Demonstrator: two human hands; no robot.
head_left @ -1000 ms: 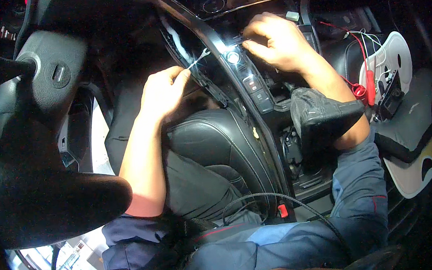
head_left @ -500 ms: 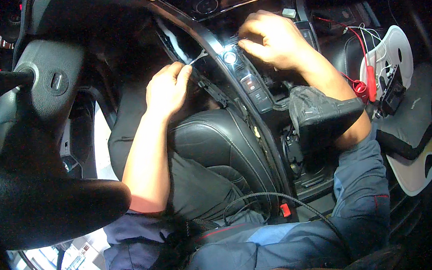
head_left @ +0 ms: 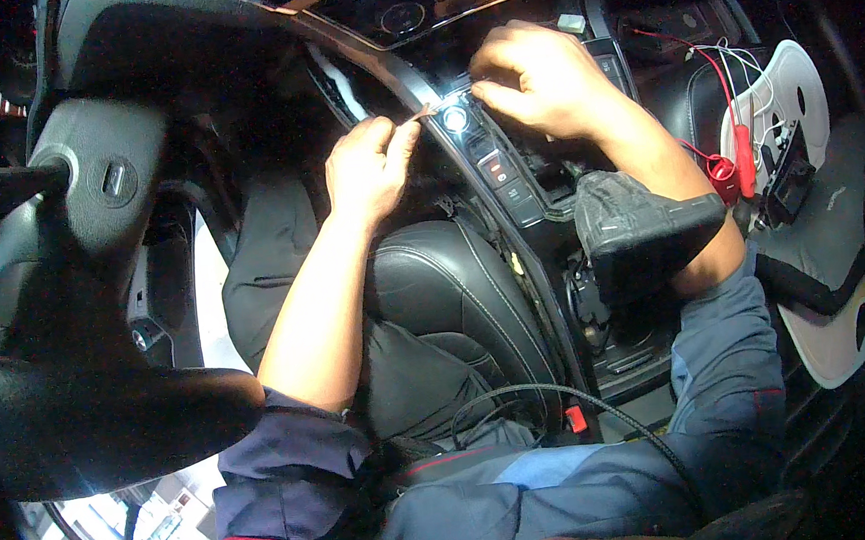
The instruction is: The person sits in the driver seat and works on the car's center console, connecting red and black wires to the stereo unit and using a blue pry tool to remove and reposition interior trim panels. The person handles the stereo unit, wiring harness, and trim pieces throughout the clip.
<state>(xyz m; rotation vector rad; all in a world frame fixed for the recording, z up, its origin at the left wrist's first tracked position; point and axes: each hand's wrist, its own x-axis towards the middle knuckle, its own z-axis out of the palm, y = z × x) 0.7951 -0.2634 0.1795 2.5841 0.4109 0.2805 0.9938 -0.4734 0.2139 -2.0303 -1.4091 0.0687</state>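
Observation:
My left hand (head_left: 370, 169) pinches a slim metal tool (head_left: 424, 114) between thumb and forefinger. The tool's tip reaches the edge of the centre console (head_left: 504, 150), beside a brightly lit round button (head_left: 455, 119). Glare hides exactly where the tip touches. On the other side of that button, my right hand (head_left: 550, 81) bends over the console with fingers curled and thumb near the forefinger. Whatever those fingertips hold, if anything, is hidden. A row of dark switches (head_left: 503, 180) runs down the console below the button.
A covered lever (head_left: 640, 220) stands beside my right forearm. The steering wheel (head_left: 112, 413) is at the left, the black driver's seat (head_left: 453, 279) below my left hand. Red-handled tool (head_left: 744, 163), wires and a white panel (head_left: 805, 78) lie at the right. A black cable (head_left: 582, 395) loops near me.
My left hand has moved right and slightly up, bringing the metal tool to the console edge by the lit button. The right hand stays nearly in place. The view has shifted slightly.

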